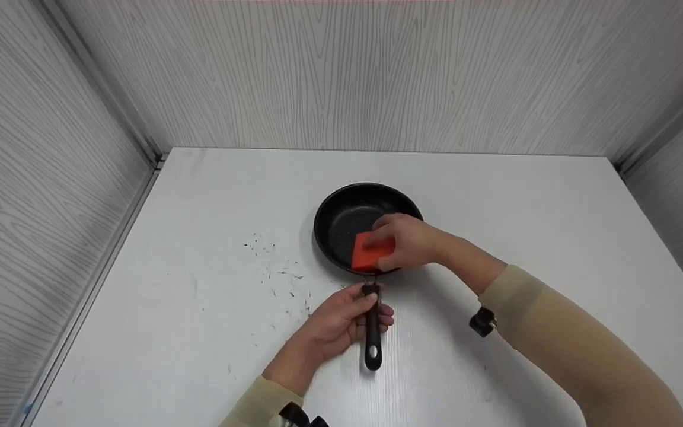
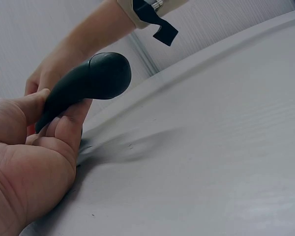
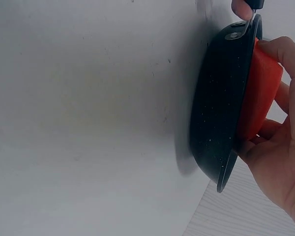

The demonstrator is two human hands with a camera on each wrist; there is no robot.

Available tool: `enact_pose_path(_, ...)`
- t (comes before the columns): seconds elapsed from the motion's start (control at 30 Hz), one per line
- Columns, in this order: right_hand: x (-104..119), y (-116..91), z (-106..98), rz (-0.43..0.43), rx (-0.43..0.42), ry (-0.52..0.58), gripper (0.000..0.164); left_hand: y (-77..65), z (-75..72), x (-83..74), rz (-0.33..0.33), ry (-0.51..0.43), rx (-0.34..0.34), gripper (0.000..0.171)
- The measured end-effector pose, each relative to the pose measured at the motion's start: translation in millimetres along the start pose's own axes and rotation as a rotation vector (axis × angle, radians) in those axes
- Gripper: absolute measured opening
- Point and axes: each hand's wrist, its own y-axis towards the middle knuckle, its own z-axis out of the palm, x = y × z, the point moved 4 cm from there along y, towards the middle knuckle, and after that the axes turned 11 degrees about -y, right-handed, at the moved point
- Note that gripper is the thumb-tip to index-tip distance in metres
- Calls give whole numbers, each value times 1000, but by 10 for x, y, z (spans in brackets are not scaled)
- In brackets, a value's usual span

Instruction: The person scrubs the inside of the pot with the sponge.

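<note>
Head view: red rectangular foam sponge (image 1: 364,256), likely light, soft, best pinched at edges as right hand (image 1: 411,240) does, six o'clock inside round black metal pan (image 1: 344,222); left hand (image 1: 338,323) grips stiff-looking black handle (image 1: 373,338), probably pan's surest hold.

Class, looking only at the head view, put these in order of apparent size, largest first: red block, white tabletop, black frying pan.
1. White tabletop
2. Black frying pan
3. Red block, partly covered, but its visible part looks plainly smallest

The pan (image 1: 341,228) is smooth, its handle (image 1: 372,335) probably plastic.
</note>
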Motion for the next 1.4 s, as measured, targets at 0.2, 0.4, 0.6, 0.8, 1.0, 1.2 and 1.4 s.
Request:
enact_pose_path(0.2,27,67,45,8,-5,8,45,-24,-32,-18,-1,0,2,45)
enact_pose_path(0.4,65,121,66,14,-1,10,43,-29,-60,-27,1,-5,5,47)
enact_pose_path(0.6,91,164,79,19,-1,8,43,-36,-67,-33,8,-4,3,46)
enact_pose_path(0.8,114,188,87,-1,-29,28,43,-39,-69,-30,15,13,-3,44)
enact_pose_path(1.0,121,214,94,15,-44,35,45,-39,-64,-30,17,8,-2,43)
enact_pose_path(1.2,145,259,107,25,-47,23,46,-47,-60,-35,16,9,-13,40)
enact_pose_path(1.4,168,298,110,41,-38,6,45,-58,-56,-34,16,7,-12,41)
